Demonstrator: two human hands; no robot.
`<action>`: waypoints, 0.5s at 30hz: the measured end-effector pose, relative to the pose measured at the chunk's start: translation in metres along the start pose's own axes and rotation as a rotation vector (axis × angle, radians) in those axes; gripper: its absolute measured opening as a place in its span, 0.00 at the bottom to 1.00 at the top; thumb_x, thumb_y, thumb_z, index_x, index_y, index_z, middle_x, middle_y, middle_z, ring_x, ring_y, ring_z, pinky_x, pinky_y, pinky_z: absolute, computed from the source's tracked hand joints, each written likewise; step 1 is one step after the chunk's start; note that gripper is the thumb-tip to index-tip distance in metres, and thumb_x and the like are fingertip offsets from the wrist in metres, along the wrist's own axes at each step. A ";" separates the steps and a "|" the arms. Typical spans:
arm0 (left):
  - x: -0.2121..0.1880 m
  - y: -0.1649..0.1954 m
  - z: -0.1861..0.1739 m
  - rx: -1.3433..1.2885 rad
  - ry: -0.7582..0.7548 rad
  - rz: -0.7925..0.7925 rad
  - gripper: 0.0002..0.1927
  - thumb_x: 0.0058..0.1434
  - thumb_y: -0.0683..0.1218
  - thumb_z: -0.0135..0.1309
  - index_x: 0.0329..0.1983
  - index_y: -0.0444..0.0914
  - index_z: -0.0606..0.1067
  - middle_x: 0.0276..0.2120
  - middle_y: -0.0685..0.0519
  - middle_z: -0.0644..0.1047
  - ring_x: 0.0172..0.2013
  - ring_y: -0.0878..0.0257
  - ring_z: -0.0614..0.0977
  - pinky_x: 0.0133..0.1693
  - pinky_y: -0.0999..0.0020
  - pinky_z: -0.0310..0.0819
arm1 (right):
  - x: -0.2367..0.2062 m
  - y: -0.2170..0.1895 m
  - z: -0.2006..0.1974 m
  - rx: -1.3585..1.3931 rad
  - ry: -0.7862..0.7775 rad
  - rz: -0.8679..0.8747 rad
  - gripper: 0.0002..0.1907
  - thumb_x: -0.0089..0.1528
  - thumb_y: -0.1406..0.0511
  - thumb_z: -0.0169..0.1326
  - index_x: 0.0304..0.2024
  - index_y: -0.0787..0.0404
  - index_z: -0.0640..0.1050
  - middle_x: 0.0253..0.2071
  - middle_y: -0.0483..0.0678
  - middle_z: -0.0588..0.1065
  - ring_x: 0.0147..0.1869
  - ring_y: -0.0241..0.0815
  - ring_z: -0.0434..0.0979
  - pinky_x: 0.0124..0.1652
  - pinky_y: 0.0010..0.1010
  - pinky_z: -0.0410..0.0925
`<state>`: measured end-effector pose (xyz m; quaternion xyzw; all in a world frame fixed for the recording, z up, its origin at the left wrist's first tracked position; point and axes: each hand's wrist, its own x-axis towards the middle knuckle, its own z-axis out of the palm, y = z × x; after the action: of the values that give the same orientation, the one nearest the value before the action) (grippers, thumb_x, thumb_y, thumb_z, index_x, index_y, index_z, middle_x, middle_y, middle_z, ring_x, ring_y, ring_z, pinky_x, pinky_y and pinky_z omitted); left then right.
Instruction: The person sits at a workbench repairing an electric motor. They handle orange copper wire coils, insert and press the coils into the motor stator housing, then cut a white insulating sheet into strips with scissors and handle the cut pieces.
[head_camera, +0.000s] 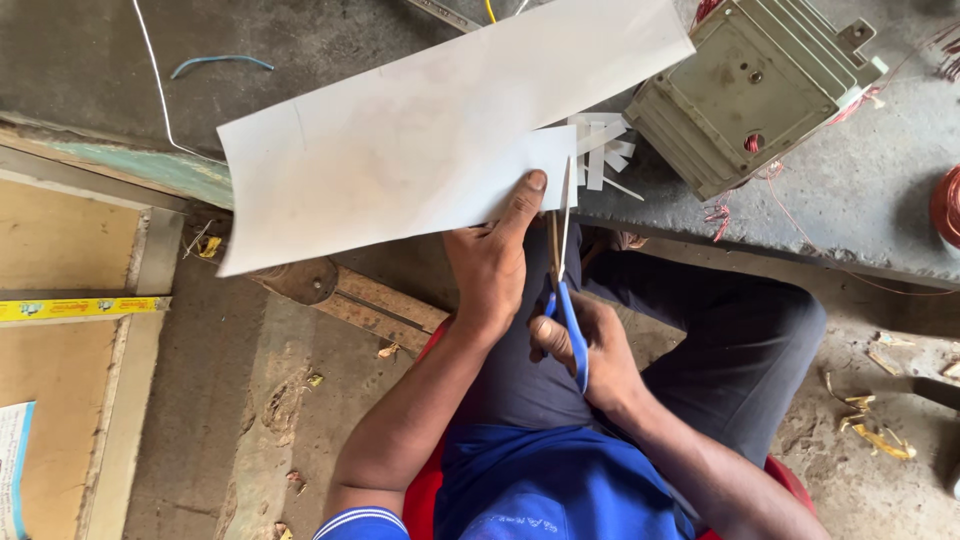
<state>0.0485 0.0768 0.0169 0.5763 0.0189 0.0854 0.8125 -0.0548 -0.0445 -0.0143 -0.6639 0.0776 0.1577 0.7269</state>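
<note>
— Your right hand (580, 350) is closed through the blue-handled scissors (566, 300), blades up into the sheet's near edge. What's the worry?

— Your left hand (495, 262) pinches the white paper sheet (420, 140) just beside the blades — I'd say a slip could nick that thumb. The sheet is large, a bit smudged, hanging over the bench edge (850, 200), cut strips (600, 150) beyond.
</note>
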 end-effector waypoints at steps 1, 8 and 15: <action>-0.001 0.001 0.001 0.010 0.000 0.007 0.13 0.64 0.46 0.63 0.42 0.30 0.78 0.35 0.50 0.80 0.35 0.66 0.80 0.39 0.71 0.75 | 0.001 -0.002 -0.002 -0.015 0.019 0.021 0.26 0.60 0.48 0.61 0.37 0.67 0.78 0.25 0.46 0.78 0.27 0.32 0.71 0.28 0.23 0.62; 0.000 0.001 0.001 0.106 -0.018 0.056 0.13 0.65 0.46 0.63 0.40 0.29 0.79 0.32 0.50 0.80 0.31 0.67 0.80 0.32 0.72 0.74 | 0.004 -0.013 -0.007 -0.039 0.049 -0.013 0.27 0.58 0.46 0.61 0.37 0.65 0.77 0.25 0.45 0.77 0.28 0.31 0.76 0.27 0.23 0.64; 0.000 -0.002 0.001 0.179 -0.016 0.082 0.12 0.65 0.45 0.62 0.40 0.30 0.80 0.32 0.50 0.81 0.31 0.66 0.81 0.34 0.72 0.75 | 0.009 -0.016 -0.005 -0.075 0.075 0.008 0.29 0.59 0.45 0.60 0.37 0.68 0.77 0.25 0.47 0.76 0.29 0.36 0.77 0.29 0.26 0.66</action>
<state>0.0484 0.0750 0.0152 0.6476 -0.0038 0.1120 0.7537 -0.0407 -0.0492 -0.0023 -0.6957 0.1016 0.1384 0.6975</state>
